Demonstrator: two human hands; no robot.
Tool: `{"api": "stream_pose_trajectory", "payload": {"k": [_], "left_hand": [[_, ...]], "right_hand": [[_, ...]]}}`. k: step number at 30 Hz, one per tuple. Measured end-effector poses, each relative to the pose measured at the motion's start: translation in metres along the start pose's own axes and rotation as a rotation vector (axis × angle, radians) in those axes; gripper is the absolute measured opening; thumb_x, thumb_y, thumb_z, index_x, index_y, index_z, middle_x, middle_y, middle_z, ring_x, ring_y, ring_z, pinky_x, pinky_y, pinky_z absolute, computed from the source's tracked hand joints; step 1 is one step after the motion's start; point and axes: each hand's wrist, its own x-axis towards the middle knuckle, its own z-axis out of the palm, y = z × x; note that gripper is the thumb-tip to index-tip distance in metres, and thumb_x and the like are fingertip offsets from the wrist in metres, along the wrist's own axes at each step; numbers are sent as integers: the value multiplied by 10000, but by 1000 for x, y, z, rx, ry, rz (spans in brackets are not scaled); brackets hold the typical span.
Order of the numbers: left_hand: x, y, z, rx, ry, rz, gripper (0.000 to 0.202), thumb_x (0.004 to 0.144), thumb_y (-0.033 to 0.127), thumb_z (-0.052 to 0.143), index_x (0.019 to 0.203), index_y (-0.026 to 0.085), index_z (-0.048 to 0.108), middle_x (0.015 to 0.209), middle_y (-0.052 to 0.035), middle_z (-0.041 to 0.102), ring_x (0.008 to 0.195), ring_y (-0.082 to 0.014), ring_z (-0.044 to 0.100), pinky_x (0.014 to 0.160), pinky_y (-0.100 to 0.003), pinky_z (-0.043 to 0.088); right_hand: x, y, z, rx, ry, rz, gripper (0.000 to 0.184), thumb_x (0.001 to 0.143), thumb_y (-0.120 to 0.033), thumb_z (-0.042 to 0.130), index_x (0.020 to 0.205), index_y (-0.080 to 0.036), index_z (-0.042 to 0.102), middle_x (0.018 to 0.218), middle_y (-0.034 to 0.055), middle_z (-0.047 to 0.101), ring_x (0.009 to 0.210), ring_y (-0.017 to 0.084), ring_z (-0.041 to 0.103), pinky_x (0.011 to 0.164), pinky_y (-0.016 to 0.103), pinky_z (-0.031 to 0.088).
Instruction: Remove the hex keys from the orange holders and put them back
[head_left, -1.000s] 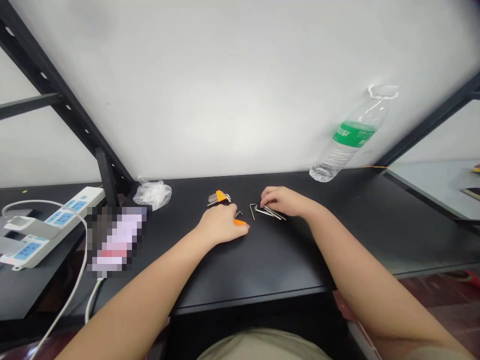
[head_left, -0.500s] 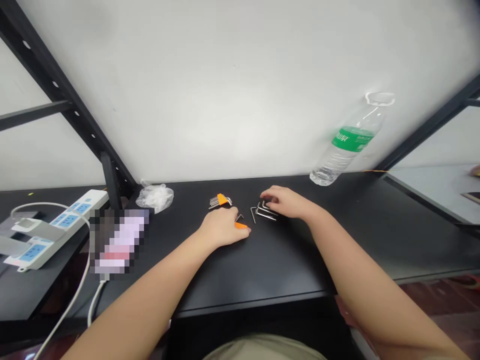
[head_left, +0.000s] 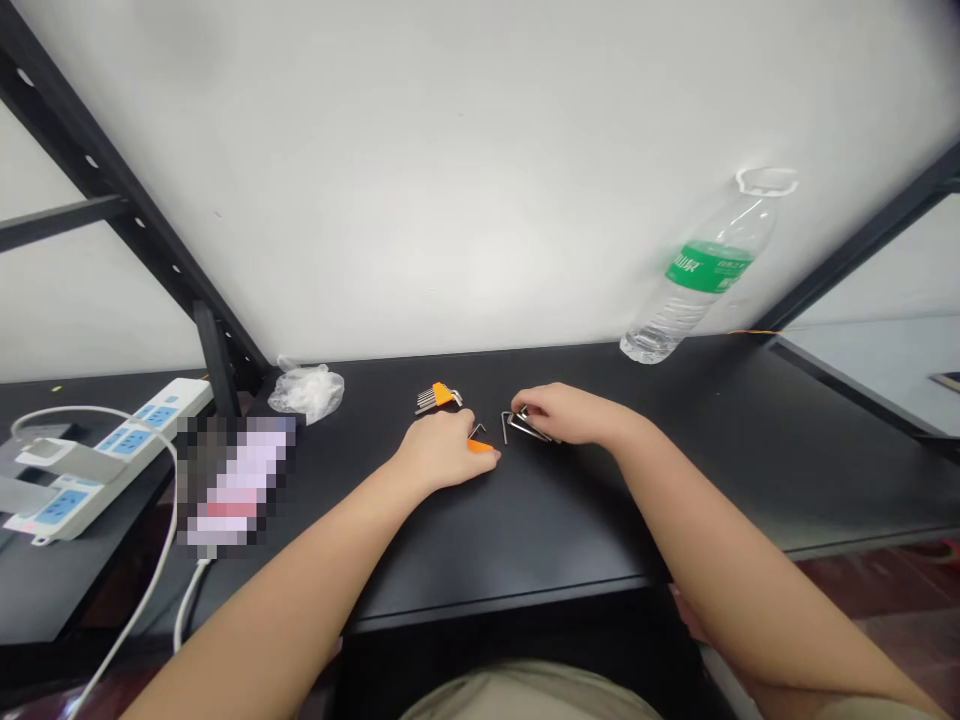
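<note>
My left hand (head_left: 442, 450) rests on the black tabletop, closed around an orange hex key holder (head_left: 478, 447) with a small hex key (head_left: 478, 430) showing beside it. Most of that holder is hidden under the palm. Just beyond lies a second orange holder (head_left: 443, 394), filled with several hex keys. Over to the right, my right hand (head_left: 559, 411) bends its fingers down onto loose L-shaped hex keys (head_left: 529, 427), thumb and fingertips pinched at one of them. Its fingers partly cover these keys. A single thin hex key (head_left: 505, 428) lies between the two hands.
A large water bottle (head_left: 694, 275) with a green label stands by the wall at right. Crumpled clear plastic (head_left: 307, 392) lies at left, near a blurred-out phone (head_left: 240, 485) on a white cable. A white power strip (head_left: 112, 455) sits further left, past a black metal frame (head_left: 142, 220).
My right hand has moved slightly down and left over the loose hex keys, covering more of them. The left hand keeps its hold on the orange holder. The view has shifted a little.
</note>
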Motion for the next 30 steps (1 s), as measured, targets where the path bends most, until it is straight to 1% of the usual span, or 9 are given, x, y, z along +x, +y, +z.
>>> {"api": "stream_pose_trajectory", "payload": {"k": [2,4,6,8,13,19,22,26,30], "left_hand": [[0,0,0,11,-5,-7,465,766,692,598,872,240,580,887,-54,711,796,-257,680,633,-336,469],[0,1,-1,21,-11,-7,469,768,692,596,884,238,587,888,-58,710,805,-260,683,641,-338,477],[0,0,-1,28,-14,-5,470,768,691,596,892,237,590,893,-57,711,808,-262,684,642,-342,483],[0,0,-1,29,-15,1,468,767,691,596,888,239,586,886,-50,709,796,-261,681,635,-345,484],[0,-1,-2,23,-14,7,458,770,686,595,861,238,564,871,-37,706,768,-248,673,612,-341,472],[-1,1,-2,21,-16,3,452,770,675,599,860,234,558,883,-39,714,777,-245,678,611,-323,461],[-1,2,-2,19,-20,0,453,770,673,598,876,233,567,899,-43,717,785,-246,680,616,-323,464],[-1,2,-3,23,-27,-10,472,770,687,596,888,231,577,905,-53,717,797,-251,682,631,-326,473],[0,1,-2,27,-27,-1,483,768,699,588,890,232,576,892,-52,710,786,-249,677,627,-329,471]], "right_hand": [[0,-3,-1,-10,-2,10,219,907,-223,558,1059,-248,713,948,33,741,768,181,634,665,271,425],[-1,-7,-2,-13,-25,37,168,904,-277,597,1021,-240,713,888,31,739,733,178,634,650,270,420],[-1,-11,-3,-17,-61,84,173,890,-351,641,1001,-234,705,839,26,729,685,171,627,612,265,406],[-1,-16,-2,-37,-74,127,196,869,-386,669,988,-232,694,829,26,725,668,168,625,589,262,393],[0,-23,4,-91,-47,180,113,846,-274,635,945,-228,661,843,36,720,676,175,626,589,268,380],[0,-22,6,-124,-27,244,156,819,-222,604,975,-225,612,853,48,709,655,175,608,559,272,349],[-1,-22,3,-123,-8,239,152,828,-224,592,979,-226,604,857,50,715,669,178,614,570,269,359],[-3,-24,1,-10,-52,227,85,891,-271,551,927,-227,615,806,32,726,627,164,628,561,260,384],[-3,-27,2,37,-94,241,84,888,-286,583,887,-217,630,750,28,721,560,153,631,546,257,404]]}}
